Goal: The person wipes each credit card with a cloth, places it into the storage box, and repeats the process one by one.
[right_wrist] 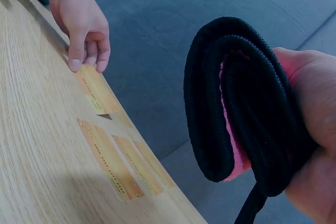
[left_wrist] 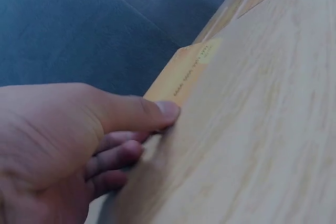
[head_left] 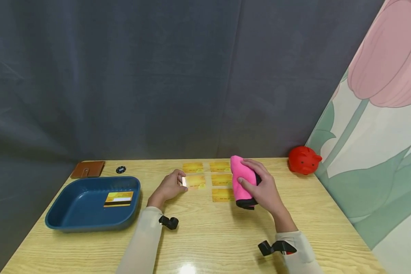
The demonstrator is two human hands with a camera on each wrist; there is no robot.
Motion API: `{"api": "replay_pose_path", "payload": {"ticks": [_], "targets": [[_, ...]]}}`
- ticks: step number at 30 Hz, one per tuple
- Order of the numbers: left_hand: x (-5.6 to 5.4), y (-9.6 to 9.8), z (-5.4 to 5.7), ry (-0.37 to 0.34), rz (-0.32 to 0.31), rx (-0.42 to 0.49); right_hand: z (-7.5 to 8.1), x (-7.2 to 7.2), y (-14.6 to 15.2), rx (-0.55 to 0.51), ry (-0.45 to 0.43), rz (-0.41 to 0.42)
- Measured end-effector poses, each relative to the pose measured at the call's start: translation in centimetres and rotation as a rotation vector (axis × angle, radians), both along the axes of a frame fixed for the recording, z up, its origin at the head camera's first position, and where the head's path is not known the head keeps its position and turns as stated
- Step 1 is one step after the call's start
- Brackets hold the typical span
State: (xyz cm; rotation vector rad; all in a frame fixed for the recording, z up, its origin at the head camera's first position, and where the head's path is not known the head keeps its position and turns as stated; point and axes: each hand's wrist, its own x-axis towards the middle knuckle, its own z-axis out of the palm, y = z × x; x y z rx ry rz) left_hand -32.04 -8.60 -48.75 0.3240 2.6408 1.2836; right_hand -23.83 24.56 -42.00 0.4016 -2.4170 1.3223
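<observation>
My left hand (head_left: 169,186) pinches the near end of a gold bank card (left_wrist: 181,77) between thumb and fingers. In the right wrist view a dark shadow shows under that card's far corner, close over the table. Gripped in my right hand (head_left: 268,190) is a folded pink cloth (head_left: 243,179) with black edging, its black folds (right_wrist: 210,103) facing the right wrist camera. The cloth is above the table, beside several gold cards (head_left: 222,195) laid in rows. One more card (head_left: 193,167) lies just behind the pinched one.
A blue tray (head_left: 58,220) on the left has a gold card (head_left: 118,199) in it, stripe side up. Behind it are a brown wallet (head_left: 88,169) and a black chip (head_left: 121,169). A red piggy bank (head_left: 304,160) stands at the back right. A dark curtain (head_left: 150,83) hangs behind the table.
</observation>
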Motion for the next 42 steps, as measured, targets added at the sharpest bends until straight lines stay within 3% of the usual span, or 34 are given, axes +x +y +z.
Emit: {"api": "replay_pose_path", "payload": {"ticks": [5,11,16,22,29,42], "targets": [[0.3,-0.1,0.6,0.044,0.017,-0.016,0.0,0.0,0.0,-0.002,0.004,0.002],[1.2,-0.5,1.6,0.049,0.024,0.139,-0.1,0.0,0.1,0.005,0.008,0.000],[2.3,-1.0,3.2,0.102,0.006,0.196,-0.2,0.0,0.2,0.007,0.010,0.008],[3.9,-0.6,4.8,0.121,0.054,0.296,-0.1,0.2,0.0,0.008,0.014,0.006],[4.7,0.1,4.8,0.170,0.104,0.390,-0.1,0.3,-0.7,-0.009,0.023,0.023],[5.7,2.3,5.1,0.181,0.043,0.449,-0.7,0.4,-3.0,-0.015,0.072,0.113]]}}
